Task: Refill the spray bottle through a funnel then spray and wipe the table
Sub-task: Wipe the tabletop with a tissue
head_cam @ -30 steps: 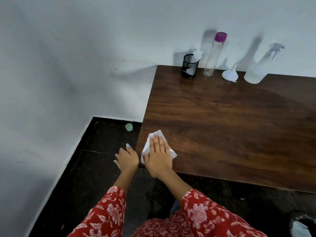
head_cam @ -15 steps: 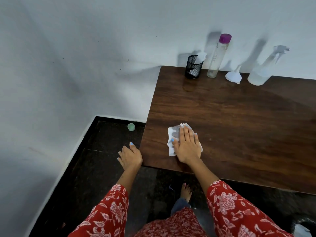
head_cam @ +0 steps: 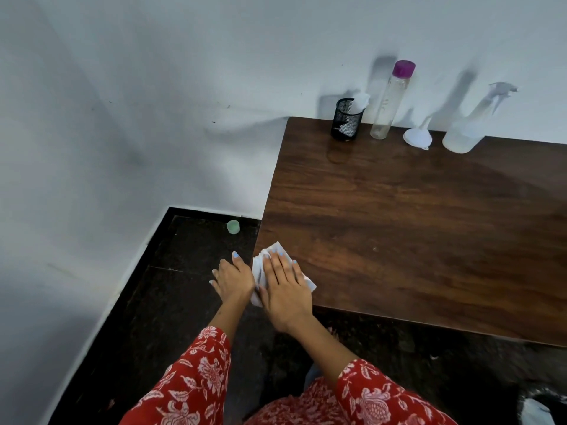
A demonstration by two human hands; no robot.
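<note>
White crumpled tissue [head_cam: 277, 273] lies flat at the near left corner of the dark wood-grain table [head_cam: 414, 228], partly overhanging the edge. Along the far edge, the clear plastic spray bottle [head_cam: 469, 127] with its pale trigger head stands upright, and the small white plastic funnel [head_cam: 418, 135] rests mouth-down just beside it, spout tilted up.
</note>
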